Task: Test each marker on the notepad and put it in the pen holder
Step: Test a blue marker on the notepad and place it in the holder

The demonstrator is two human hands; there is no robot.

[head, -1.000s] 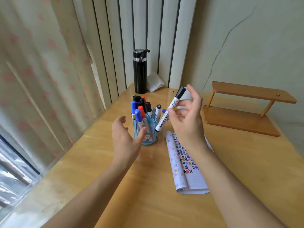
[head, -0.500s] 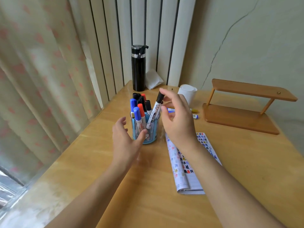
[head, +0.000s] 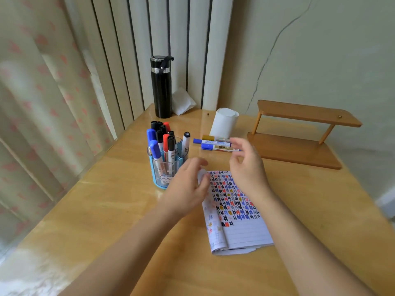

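Note:
A clear blue pen holder (head: 159,167) stands on the wooden table, filled with several markers with black, blue and red caps; a black-capped marker (head: 185,142) leans at its right side. The lined notepad (head: 235,212), covered with coloured test marks, lies right of the holder. My left hand (head: 188,184) rests at the notepad's top-left corner, fingers curled, holding nothing. My right hand (head: 245,163) hovers open above the pad's top edge, fingertips close to three loose markers (head: 215,143) lying behind it, one blue-capped.
A black flask (head: 161,88) and a folded white tissue (head: 181,101) stand at the back by the blinds. A white paper cup (head: 224,123) sits behind the loose markers. A wooden two-tier stand (head: 299,135) occupies the right rear. Curtains hang at left.
My right hand has let the black-capped marker go into the holder and moved right toward the loose markers. My left hand shifted from the holder's side to the notepad's corner.

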